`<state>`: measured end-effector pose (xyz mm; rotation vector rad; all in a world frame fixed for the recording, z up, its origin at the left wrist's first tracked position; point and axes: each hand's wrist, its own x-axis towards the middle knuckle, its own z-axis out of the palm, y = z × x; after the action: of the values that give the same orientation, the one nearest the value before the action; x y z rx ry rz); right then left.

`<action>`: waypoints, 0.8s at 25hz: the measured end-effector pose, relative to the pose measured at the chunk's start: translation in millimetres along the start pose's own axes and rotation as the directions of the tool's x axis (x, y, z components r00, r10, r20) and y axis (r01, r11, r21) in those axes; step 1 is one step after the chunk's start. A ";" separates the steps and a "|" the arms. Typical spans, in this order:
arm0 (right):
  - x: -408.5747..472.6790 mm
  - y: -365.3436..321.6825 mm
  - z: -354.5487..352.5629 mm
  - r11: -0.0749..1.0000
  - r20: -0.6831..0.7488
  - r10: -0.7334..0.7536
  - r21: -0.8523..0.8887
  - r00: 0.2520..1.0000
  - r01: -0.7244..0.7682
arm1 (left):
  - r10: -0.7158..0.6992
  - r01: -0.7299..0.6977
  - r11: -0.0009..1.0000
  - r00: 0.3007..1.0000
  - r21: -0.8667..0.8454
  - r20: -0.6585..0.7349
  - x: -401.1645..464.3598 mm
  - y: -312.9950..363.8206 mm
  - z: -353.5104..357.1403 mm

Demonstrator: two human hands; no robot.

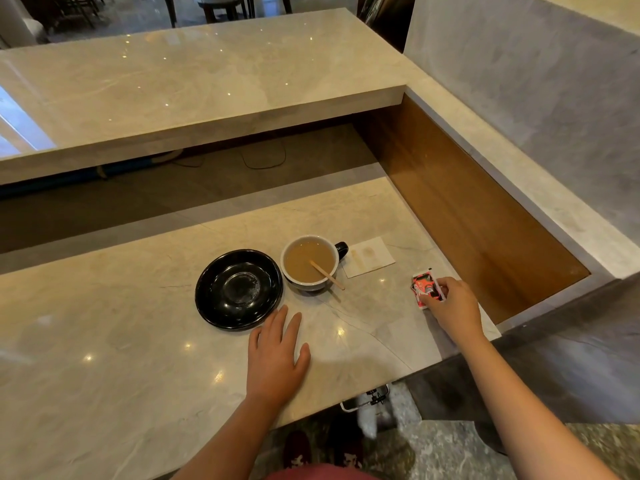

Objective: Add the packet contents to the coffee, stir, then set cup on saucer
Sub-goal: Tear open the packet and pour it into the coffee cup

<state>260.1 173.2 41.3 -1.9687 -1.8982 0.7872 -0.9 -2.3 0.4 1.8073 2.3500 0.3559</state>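
polished beige marble counter (104, 341), ceiling lights mirrored as bright dots; raised marble bar top (207, 84) behind; brown wood panel (467, 216) on the right; grey stone wall (554, 81); dark chairs (221, 6) beyond; speckled floor (450, 445)

black saucer (239, 289), tan coffee (310, 260) in white cup, red/white packet (426, 288), beige marble counter (121, 341).

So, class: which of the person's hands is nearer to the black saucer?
Left. The left hand lies flat on the counter, fingertips just beside the saucer rim; the right hand is far off, past the cup.
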 end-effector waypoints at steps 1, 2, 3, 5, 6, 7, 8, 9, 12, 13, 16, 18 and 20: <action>-1.6 -0.3 0.6 0.998 -0.002 -0.008 0.055 1.000 0.008 | 0.000 0.000 1.000 1.000 0.001 0.000 0.0 -0.1 0.0; -3.9 -1.5 1.2 0.994 -0.003 -0.009 0.105 1.000 0.009 | 0.000 0.000 1.000 1.000 0.003 0.000 -0.1 -0.2 0.1; -6.3 -2.6 2.4 0.987 -0.015 -0.010 0.158 1.000 0.012 | 0.002 -0.002 1.000 1.000 0.005 0.000 -0.4 -0.6 -0.1; -8.7 -5.1 4.8 0.965 -0.051 0.014 0.261 0.999 0.000 | 0.006 -0.006 1.000 1.000 0.001 -0.003 -0.9 -0.9 -0.3; -9.5 -7.4 5.2 0.942 -0.053 0.042 0.335 0.998 -0.021 | 0.007 -0.007 1.000 1.000 -0.005 -0.003 -1.1 -0.8 -0.6; -10.5 -10.2 5.1 0.898 -0.036 0.070 0.438 0.997 -0.047 | 0.009 -0.009 1.000 1.000 -0.009 -0.005 -1.1 -0.5 -0.8; -11.8 -14.5 4.5 0.832 0.003 0.094 0.550 0.996 -0.080 | 0.010 -0.010 1.000 1.000 -0.012 -0.005 -1.0 -0.2 -1.2; -14.1 -20.0 3.5 0.747 0.050 0.100 0.656 0.994 -0.108 | 0.011 -0.011 1.000 1.000 -0.012 -0.008 -0.9 0.1 -1.4; -21.7 -41.3 4.2 0.502 0.162 0.042 0.850 0.986 -0.161 | 0.014 -0.014 1.000 1.000 -0.016 -0.011 -1.0 -0.5 -0.4; -23.2 -49.4 5.3 0.460 0.183 0.010 0.872 0.983 -0.167 | 0.016 -0.016 1.000 1.000 -0.017 -0.011 -1.3 -0.8 0.0; -20.3 -74.4 10.9 0.524 0.183 -0.080 0.844 0.980 -0.115 | 0.018 -0.018 1.000 1.000 -0.022 -0.013 -2.1 -0.9 0.2; -15.4 -92.0 12.0 0.604 0.150 -0.128 0.796 0.980 -0.042 | 0.025 -0.026 0.999 1.000 -0.034 -0.015 -2.1 -0.9 -0.2; -9.6 -107.7 13.2 0.677 0.106 -0.182 0.735 0.978 0.046 | 0.031 -0.033 0.998 0.999 -0.047 -0.024 -1.7 -0.9 -0.6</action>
<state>164.2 170.9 93.0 -1.2867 -1.4085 1.4404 -1.5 -4.3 0.7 1.8307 2.3095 0.4354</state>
